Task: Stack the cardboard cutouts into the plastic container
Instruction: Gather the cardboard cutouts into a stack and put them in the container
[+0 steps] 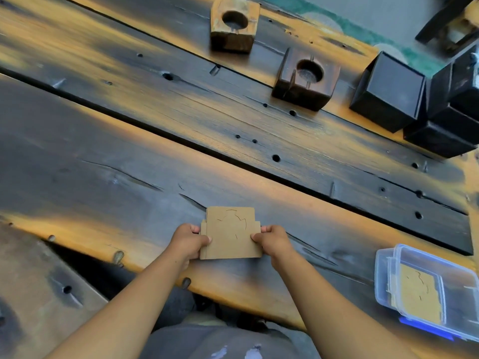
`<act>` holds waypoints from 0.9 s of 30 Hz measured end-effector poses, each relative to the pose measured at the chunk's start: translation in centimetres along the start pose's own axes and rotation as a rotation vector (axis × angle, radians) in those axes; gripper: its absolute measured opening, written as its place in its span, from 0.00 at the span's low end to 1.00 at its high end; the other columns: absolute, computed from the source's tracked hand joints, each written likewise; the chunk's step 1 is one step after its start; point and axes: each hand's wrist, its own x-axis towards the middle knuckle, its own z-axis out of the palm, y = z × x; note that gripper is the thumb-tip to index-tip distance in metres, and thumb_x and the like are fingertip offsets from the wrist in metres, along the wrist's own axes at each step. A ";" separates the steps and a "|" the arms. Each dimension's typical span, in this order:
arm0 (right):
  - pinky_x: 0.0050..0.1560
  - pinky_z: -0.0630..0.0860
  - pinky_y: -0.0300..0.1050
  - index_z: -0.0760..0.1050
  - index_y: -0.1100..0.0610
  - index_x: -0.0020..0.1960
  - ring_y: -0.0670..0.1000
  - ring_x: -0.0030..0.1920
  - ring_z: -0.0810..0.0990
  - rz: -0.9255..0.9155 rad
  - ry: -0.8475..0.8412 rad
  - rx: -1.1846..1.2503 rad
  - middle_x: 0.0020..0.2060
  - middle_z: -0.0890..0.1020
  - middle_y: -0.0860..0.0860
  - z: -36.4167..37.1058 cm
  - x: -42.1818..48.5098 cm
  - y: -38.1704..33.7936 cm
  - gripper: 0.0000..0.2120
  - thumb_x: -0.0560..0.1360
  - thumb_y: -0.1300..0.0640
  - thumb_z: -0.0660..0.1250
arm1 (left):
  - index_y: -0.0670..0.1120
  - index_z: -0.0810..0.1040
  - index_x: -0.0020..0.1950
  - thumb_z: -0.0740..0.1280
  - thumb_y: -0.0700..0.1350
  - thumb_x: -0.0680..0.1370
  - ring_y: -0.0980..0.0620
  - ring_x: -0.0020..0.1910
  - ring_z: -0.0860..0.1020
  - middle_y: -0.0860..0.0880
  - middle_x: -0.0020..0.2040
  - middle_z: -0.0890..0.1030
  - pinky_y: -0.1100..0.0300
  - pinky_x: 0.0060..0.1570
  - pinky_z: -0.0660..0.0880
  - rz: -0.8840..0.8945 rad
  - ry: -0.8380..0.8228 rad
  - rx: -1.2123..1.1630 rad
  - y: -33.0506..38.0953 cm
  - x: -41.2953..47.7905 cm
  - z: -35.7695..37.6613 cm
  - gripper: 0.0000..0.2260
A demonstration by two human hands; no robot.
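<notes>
A small stack of brown cardboard cutouts (230, 233) with curved cut lines on the top sheet is held over the dark wooden table, near its front edge. My left hand (188, 242) grips the stack's left side and my right hand (273, 240) grips its right side, thumbs on top. A clear plastic container (430, 257) with blue trim stands at the right on the table, open, with at least one cardboard cutout (420, 295) lying flat inside it. The container is well apart from both hands.
Two wooden blocks with round holes (234, 23) (307, 79) sit at the back of the table. Black boxes (388, 92) cluster at the back right. A gap between planks (181, 141) runs diagonally across the table. The table's front edge is just below my hands.
</notes>
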 end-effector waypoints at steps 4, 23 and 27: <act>0.46 0.76 0.45 0.78 0.66 0.49 0.55 0.45 0.80 -0.050 0.031 0.016 0.47 0.83 0.59 -2.0 -2.0 0.9 0.05 0.74 0.67 0.69 | 0.43 0.78 0.43 0.68 0.32 0.75 0.51 0.38 0.82 0.45 0.41 0.83 0.64 0.25 0.76 0.025 -0.056 -0.011 -0.3 -1.9 0.9 0.07; 0.53 0.77 0.50 0.76 0.63 0.51 0.54 0.48 0.81 -0.117 0.241 0.290 0.47 0.83 0.56 -20.8 -8.2 14.8 0.08 0.73 0.64 0.69 | 0.40 0.71 0.52 0.72 0.36 0.74 0.53 0.38 0.76 0.48 0.41 0.77 0.60 0.33 0.70 0.315 -0.181 0.382 -2.3 -11.6 19.7 0.12; 0.52 0.77 0.50 0.74 0.62 0.48 0.54 0.47 0.79 -0.118 0.253 0.332 0.46 0.82 0.59 -26.0 -8.9 19.6 0.07 0.72 0.66 0.70 | 0.38 0.71 0.56 0.72 0.37 0.73 0.49 0.42 0.77 0.44 0.47 0.78 0.56 0.40 0.73 0.330 -0.199 0.436 -4.8 -14.0 25.5 0.15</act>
